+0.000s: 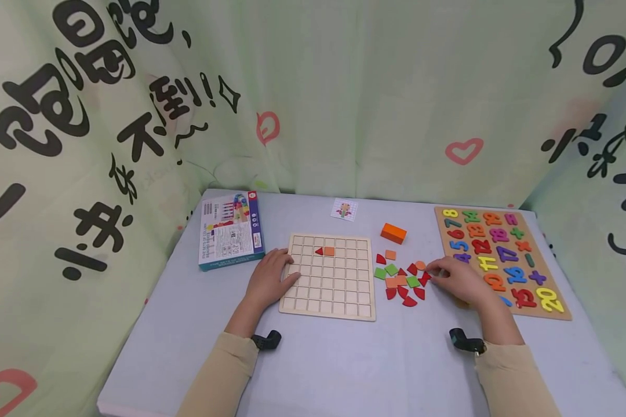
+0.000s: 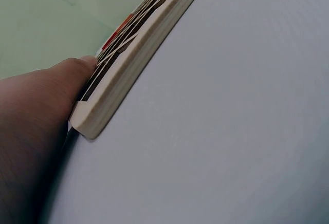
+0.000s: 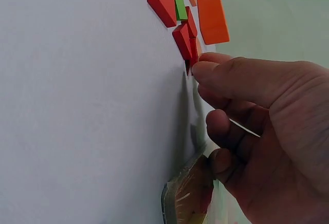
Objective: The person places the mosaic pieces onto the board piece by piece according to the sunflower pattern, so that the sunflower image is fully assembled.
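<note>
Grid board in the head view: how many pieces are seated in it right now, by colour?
Red triangle: 1
Orange square: 1
Total: 2 pieces on the grid board, side by side in its second row; the other cells show bare wood.

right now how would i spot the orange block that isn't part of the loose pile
Start at the wooden grid board in the table's middle and look past its far right corner. The orange block lies alone there, beyond the scattered flat pieces; it is thicker and longer than any of them.
</note>
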The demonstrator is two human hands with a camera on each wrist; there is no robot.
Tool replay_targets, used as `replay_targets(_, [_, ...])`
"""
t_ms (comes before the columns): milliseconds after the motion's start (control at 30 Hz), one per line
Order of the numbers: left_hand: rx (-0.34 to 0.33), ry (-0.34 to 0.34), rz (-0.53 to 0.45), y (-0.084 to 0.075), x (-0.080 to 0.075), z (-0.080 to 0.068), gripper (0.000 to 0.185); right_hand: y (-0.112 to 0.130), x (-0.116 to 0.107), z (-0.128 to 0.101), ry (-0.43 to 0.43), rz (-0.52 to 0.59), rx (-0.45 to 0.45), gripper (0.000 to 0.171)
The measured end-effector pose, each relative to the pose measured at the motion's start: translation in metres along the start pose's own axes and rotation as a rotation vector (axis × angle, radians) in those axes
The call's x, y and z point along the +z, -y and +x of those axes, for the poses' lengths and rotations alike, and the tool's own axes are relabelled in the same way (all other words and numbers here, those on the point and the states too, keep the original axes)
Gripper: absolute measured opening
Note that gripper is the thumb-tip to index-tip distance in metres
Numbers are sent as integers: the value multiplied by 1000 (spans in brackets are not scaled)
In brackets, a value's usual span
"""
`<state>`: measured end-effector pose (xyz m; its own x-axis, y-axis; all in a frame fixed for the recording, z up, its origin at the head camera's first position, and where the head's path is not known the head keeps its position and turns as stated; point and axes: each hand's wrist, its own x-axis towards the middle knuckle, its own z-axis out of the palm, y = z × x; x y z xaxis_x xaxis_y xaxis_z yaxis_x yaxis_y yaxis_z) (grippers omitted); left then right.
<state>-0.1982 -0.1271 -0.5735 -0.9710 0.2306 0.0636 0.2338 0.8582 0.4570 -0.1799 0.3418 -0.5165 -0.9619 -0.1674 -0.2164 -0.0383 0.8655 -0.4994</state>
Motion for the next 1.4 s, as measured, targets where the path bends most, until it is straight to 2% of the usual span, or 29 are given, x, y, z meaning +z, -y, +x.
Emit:
replay_targets(533, [-7, 13, 0, 0, 0, 0, 44, -3, 3, 6, 29, -3, 11, 26])
replay_targets(933, [2, -8, 3, 0, 1, 0, 42, -2, 2, 5, 3, -4, -6, 25])
replay_targets(1133, [6, -15, 6, 0, 2, 0, 41, 8, -7, 5, -29, -21, -42, 27])
replay_targets(1400, [7, -14, 4, 0, 1, 0, 42, 36, -14, 14, -21, -32, -74, 28])
